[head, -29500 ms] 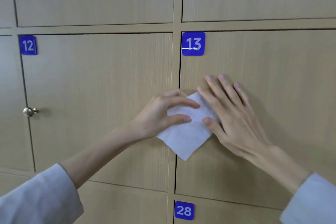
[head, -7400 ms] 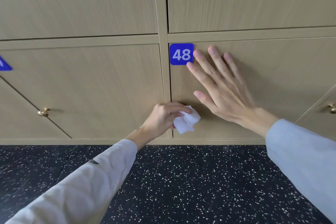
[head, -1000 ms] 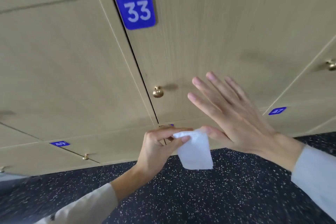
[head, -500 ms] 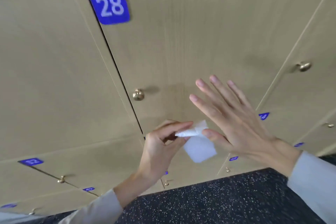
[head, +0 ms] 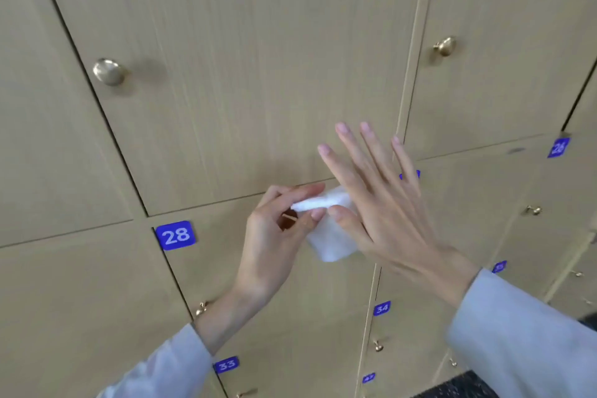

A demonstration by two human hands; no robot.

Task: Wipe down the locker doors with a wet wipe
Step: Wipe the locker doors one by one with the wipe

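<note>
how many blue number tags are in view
7: tag 28 left of the left hand, tag 33 by the left sleeve, tag 34 below the right hand, one half hidden behind its fingers, three blurred at upper right, right, bottom. More may be hidden.

Blue plate "28" (head: pixel 175 235) on a locker door, smaller blue plates "34" (head: pixel 382 308) and "33" (head: pixel 226 365) on lower doors

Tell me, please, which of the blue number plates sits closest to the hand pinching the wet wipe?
The plate marked 28, just beside the left hand pinching the wet wipe; plates 33 and 34 sit farther down.
</note>
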